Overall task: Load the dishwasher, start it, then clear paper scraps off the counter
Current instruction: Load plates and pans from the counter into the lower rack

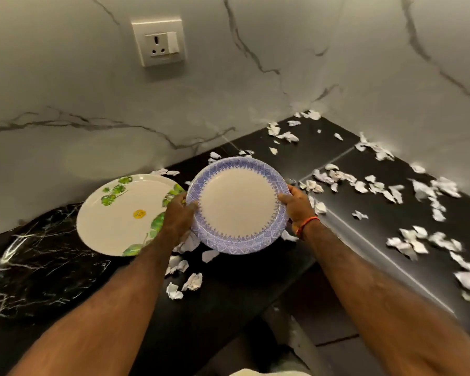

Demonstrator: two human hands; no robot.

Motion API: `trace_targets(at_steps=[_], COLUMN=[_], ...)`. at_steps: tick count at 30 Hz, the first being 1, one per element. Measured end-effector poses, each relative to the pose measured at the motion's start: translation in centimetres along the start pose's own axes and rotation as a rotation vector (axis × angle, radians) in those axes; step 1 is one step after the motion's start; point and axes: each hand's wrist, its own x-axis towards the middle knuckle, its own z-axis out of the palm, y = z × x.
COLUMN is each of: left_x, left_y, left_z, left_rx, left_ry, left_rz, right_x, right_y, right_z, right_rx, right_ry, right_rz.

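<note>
Left hand [180,213] and right hand [296,204] grasp blue plate [238,206] by opposite rims, above surface [52,267]. Risk: edge-only grip slips, plate drops onto leaf plate [120,221] or scraps [364,185].

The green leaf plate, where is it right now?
The green leaf plate lies on the black counter, left of centre in the head view, beside the blue-rimmed plate that both hands hold.

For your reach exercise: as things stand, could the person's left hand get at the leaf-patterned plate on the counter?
Probably not yet: the left hand grips the blue-rimmed plate together with the right hand. The leaf-patterned plate lies uncovered just beside it.
</note>
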Motion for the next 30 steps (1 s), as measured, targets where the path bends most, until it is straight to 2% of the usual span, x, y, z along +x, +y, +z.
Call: trace_targets(at_steps=[3,6,9,12,20,26,30], left_x=[-1.6,-3.5,-4.9,-7.1,-16.9,-27.0,-34.6], left_y=[0.4,0.8,1.5,3.0,7.0,6.7,5.8], left_z=[2.4,5.1,8.5,12.0,22.1,28.4,31.9], left_rx=[-0.136,-0.199,-0.194,-0.188,-0.163,-0.083,0.007], left_ry=[-0.124,-0.219,-0.349,-0.524,-0.97,-1.229,-1.404], left_rz=[0.022,0.036,0.087,0.126,0.097,0.112,0.181], right_x=[-4.4,-8.7,-13.4,-17.0,-28.8,-40.7,-48.3], right_y=[0.9,1.6,2.3,3.7,6.9,13.2,17.4], right_z=[-3.4,-6.6,-10.5,-14.6,-25.1,-30.3,-32.9], right_rx=[-0.015,-0.179,-0.375,-0.457,-0.449,-0.417,-0.38], right_ry=[0.122,0.222,0.327,0.491,0.819,0.952,1.044], right_rz=[0.0,-0.074,-0.128,-0.157,-0.054,0.113,0.211])
